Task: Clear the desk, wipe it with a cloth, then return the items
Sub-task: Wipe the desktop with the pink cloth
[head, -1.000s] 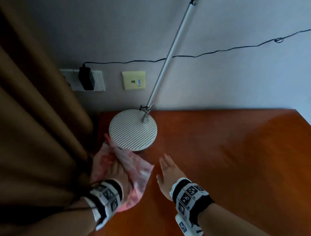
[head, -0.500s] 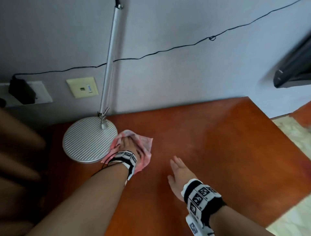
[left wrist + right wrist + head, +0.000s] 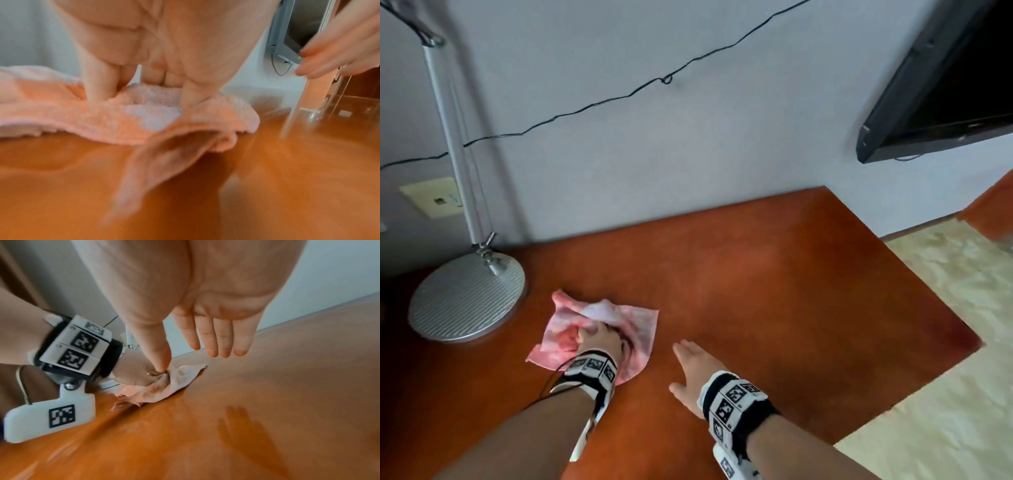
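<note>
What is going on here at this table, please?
A person is wiping the reddish wooden table with a pink cloth. The left hand grips the bunched cloth and presses it down, near the round lamp base. The right hand hovers above the bare wood, fingers straight, holding nothing.

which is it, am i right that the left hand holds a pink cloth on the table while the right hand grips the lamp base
No. In the head view the right hand is open and holds nothing, apart from the lamp base. The left hand does hold the pink cloth on the table.
</note>
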Motion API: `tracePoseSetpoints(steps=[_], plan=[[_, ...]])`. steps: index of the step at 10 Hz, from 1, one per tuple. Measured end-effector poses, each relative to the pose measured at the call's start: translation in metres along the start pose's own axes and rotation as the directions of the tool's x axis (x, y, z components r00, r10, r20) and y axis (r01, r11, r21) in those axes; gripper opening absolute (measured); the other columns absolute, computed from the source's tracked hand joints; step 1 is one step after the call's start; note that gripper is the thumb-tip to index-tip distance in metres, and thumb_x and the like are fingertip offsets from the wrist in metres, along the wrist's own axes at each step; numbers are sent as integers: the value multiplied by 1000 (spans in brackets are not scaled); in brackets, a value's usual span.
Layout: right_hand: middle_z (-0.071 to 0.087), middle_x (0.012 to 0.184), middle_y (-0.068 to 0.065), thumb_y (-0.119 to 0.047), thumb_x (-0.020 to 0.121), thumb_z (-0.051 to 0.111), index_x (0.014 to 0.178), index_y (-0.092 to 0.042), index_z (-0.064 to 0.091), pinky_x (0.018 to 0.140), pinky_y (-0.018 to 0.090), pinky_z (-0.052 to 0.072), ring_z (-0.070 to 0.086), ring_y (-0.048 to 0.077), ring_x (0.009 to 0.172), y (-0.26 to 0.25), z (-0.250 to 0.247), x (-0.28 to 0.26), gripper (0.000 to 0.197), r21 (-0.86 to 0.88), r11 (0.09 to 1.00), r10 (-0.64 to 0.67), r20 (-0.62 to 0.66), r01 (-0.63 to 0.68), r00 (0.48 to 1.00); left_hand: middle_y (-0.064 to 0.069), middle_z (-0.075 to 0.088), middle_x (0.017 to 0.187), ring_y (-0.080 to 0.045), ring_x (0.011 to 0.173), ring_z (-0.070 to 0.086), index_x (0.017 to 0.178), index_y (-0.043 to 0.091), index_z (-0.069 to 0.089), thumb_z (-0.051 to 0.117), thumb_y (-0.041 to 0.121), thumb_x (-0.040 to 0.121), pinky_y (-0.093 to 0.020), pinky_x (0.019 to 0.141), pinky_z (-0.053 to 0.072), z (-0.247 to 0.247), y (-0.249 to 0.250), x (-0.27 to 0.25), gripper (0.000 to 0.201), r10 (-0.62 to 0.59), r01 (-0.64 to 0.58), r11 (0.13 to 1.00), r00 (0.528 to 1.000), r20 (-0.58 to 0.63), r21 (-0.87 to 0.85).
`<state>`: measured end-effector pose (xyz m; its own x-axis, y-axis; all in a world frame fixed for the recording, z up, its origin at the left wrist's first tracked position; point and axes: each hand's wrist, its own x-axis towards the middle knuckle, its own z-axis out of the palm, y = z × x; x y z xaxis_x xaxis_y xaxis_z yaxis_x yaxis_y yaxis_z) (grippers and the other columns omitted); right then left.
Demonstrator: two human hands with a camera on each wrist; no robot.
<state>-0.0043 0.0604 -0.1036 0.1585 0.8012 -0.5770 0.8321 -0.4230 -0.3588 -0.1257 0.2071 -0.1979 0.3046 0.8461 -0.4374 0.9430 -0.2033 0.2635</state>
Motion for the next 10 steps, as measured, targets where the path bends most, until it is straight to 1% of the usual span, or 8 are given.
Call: tracePoseSetpoints(steps=[1,2,3,4,5,6,7,10], plan=[[23,158,1,-29,93,57,152,-22,16,116,32,26,26,20,143,34,-7,-16,73,60,991,-116,4,116,993,-22,53,105,-4,86,46,69,16,53,55,19,91,-16,86,25,14,40,-40,23,-84,97,984,992,95,-151],[40,147,-6,-28,93,57,149,-32,21,105,27,36,46,20,128,70,-22,-41,67,159,959,-235,-23,235,972,-5,38,44,42,75,21,64,4,63,66,11,82,5,84,6,31,75,-65,20,-156,225,926,959,235,-304],[37,148,-8,-34,86,63,147,-41,20,104,23,35,45,19,130,111,-31,-51,75,212,931,-297,-40,298,954,8,54,50,2,65,64,75,15,68,68,22,77,-10,53,43,23,126,-105,7,-204,786,201,617,760,-584],[41,146,-9,-28,84,65,148,-42,21,100,13,32,47,16,128,144,-49,-58,79,272,919,-274,-74,284,959,6,64,78,-14,85,63,87,28,69,53,17,85,-20,71,45,17,185,-117,19,-41,85,967,983,181,-242],[61,128,-5,-22,89,58,141,-41,38,93,14,43,60,14,111,173,-75,-64,60,371,889,-210,-191,269,959,14,62,58,-5,58,55,61,30,68,53,5,80,-13,58,43,13,227,-125,34,52,-25,865,998,40,-502],[68,105,-7,-11,89,55,126,-34,59,82,9,47,64,12,96,201,-93,-64,44,471,850,-123,-260,237,958,-4,65,68,-17,62,55,69,18,74,54,2,84,-39,73,56,1,265,-140,30,108,-15,729,990,93,-685],[65,79,-19,-9,90,53,101,-33,70,63,5,45,64,9,78,232,-118,-67,31,485,844,-56,-344,229,937,-1,69,97,-22,89,65,100,13,72,62,12,87,-43,83,57,0,292,-137,16,131,-1,687,984,123,-726],[65,119,7,-13,91,62,124,-19,62,93,32,50,61,26,108,334,-199,-65,33,405,914,238,-595,32,768,7,62,119,-25,100,67,127,24,57,58,31,92,-41,84,57,-21,310,-134,35,119,-56,844,989,85,-533]])
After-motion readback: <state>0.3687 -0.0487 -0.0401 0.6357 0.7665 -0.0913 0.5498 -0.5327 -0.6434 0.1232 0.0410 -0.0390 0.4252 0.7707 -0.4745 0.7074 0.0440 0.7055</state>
